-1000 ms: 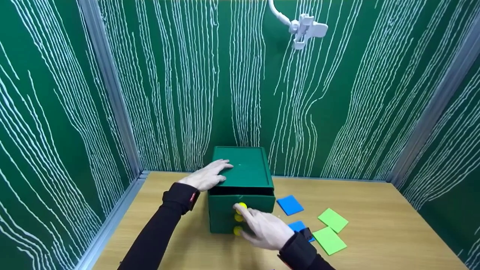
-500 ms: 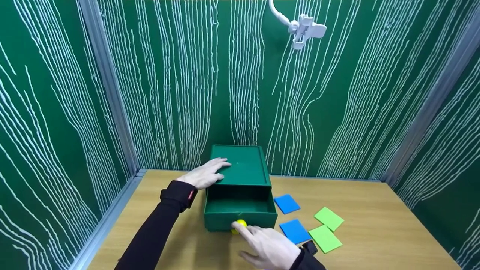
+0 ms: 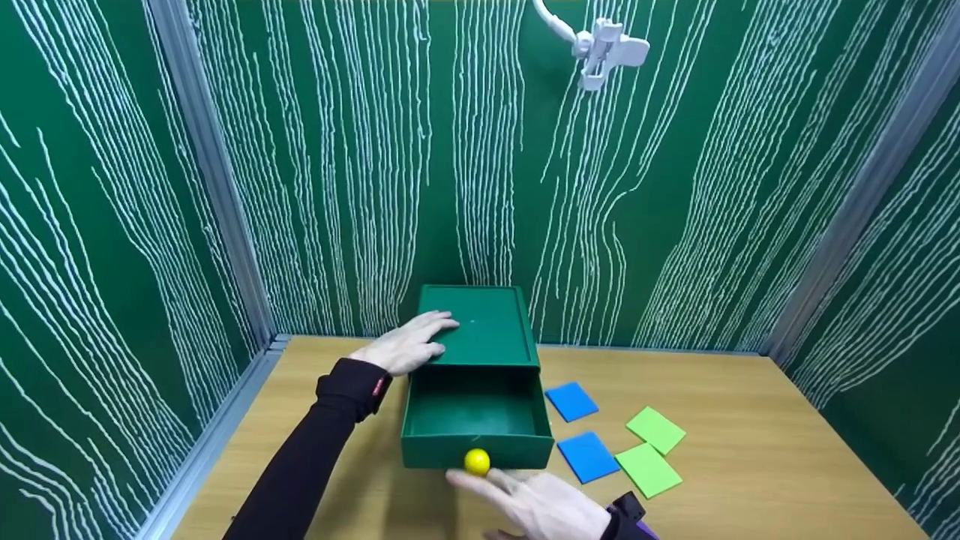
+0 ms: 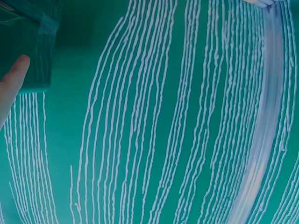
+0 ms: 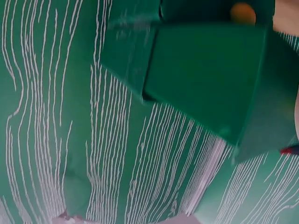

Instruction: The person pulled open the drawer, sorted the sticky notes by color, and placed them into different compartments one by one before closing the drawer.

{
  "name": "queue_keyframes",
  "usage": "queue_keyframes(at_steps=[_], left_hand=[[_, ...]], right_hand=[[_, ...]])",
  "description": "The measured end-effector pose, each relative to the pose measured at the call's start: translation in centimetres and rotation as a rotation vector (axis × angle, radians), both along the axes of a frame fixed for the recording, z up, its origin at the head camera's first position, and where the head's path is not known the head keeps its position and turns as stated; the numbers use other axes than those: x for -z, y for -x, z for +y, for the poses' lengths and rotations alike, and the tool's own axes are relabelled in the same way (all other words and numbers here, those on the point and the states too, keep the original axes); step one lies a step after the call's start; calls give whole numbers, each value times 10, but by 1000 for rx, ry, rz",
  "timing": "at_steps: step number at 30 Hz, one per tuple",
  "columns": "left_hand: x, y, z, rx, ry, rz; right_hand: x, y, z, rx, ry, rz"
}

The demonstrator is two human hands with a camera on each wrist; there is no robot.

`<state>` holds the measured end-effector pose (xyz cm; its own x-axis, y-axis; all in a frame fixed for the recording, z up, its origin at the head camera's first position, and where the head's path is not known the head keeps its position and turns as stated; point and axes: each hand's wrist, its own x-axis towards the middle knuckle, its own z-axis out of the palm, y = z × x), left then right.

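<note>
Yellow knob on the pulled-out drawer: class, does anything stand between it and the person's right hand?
Nothing visible does. The right hand lies just below the yellow knob, its fingers reaching toward it over bare table.

I see both hands bare, the left hand coming out of a long, close-fitting black sleeve with a small red tag at its cuff, and the right hand ending in a black cuff with a purple edge showing beside it.
</note>
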<state>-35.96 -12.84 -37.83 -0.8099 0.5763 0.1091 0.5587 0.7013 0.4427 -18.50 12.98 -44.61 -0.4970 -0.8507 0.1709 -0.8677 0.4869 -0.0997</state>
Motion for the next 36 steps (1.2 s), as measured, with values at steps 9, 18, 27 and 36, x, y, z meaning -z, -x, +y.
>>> queue_keyframes(at_steps=[9, 18, 27, 36], left_hand=[[-2, -1, 0, -10, -7, -3], [1, -1, -1, -17, -3, 15], [4, -1, 2, -9, -17, 25], [4, -1, 0, -18, 0, 39]], right_hand=[[36, 20, 35, -69, -142, -58], [92, 80, 113, 167, 61, 125], [110, 101, 144, 663, 5, -66], [105, 105, 128, 615, -3, -161]])
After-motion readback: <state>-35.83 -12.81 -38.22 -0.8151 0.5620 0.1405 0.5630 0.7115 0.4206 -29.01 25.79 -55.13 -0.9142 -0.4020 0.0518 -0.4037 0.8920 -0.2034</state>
